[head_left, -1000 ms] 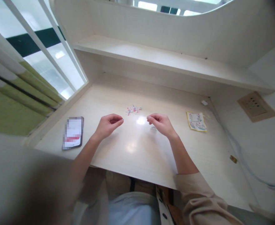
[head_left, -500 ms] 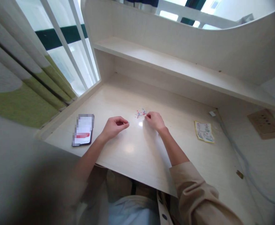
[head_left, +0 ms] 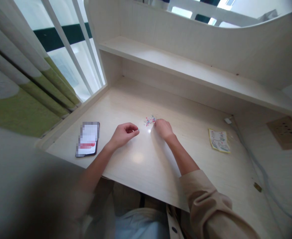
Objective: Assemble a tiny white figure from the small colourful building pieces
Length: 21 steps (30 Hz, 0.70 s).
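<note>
A small heap of coloured beads, pink, blue and white, lies on the pale desktop. At the heap's right edge is my right hand, its fingers bent down together on the desk; whatever they pinch, if anything, is hidden. Left of the beads, my left hand rests with thumb and forefinger brought together at the tips. A tiny pale thing shows between those fingertips, too small to name.
A phone with a lit screen lies at the left. To the right is a yellow-edged printed card. Farther right, a grey cable runs along the wall below a socket plate. A shelf spans the back.
My left hand has shifted slightly right, and its thumb and forefinger arch a little wider. My right hand has turned slightly more over the edge of the beads. The view has tilted slightly.
</note>
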Motion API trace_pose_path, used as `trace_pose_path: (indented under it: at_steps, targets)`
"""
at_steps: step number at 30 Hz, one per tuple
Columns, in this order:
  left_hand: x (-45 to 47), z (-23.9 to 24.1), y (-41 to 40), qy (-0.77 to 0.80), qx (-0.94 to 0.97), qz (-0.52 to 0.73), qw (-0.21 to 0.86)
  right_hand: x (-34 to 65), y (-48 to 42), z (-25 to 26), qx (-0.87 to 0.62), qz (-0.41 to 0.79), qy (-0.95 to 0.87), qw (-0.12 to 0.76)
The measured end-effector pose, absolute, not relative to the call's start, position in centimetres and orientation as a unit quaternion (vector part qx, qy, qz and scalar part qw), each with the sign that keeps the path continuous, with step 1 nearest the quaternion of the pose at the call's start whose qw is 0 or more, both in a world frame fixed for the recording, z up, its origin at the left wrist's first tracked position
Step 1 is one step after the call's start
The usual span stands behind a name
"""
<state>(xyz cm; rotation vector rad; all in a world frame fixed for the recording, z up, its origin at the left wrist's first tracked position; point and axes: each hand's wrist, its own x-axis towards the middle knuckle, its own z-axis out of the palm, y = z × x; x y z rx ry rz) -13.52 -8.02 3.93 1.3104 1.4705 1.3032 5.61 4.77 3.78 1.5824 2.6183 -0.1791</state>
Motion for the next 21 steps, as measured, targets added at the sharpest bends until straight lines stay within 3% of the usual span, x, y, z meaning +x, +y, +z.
trace_pose_path:
  at_steps: [6, 9, 13, 21]
  targets:
    - [-13.2, 4.3, -7.8, 0.583, 0.527, 0.497, 0.368, 5.4, 4.2, 4.2, 0.476, -0.078, 0.876, 0.017]
    - [-12.9, 4.3, -7.5, 0.583, 0.527, 0.493, 0.373, 5.5, 3.7, 5.0, 0.432, -0.125, 0.892, -0.044]
    - [-11.8, 4.4, -7.0, 0.556, 0.494, 0.516, 0.425, 5.9, 2.2, 6.2, 0.324, -0.227, 0.905, -0.154]
    - [-9.5, 5.0, -6.2, 0.504, 0.391, 0.566, 0.522, 7.7, 0.8, 7.8, 0.298, -0.247, 0.899, -0.206]
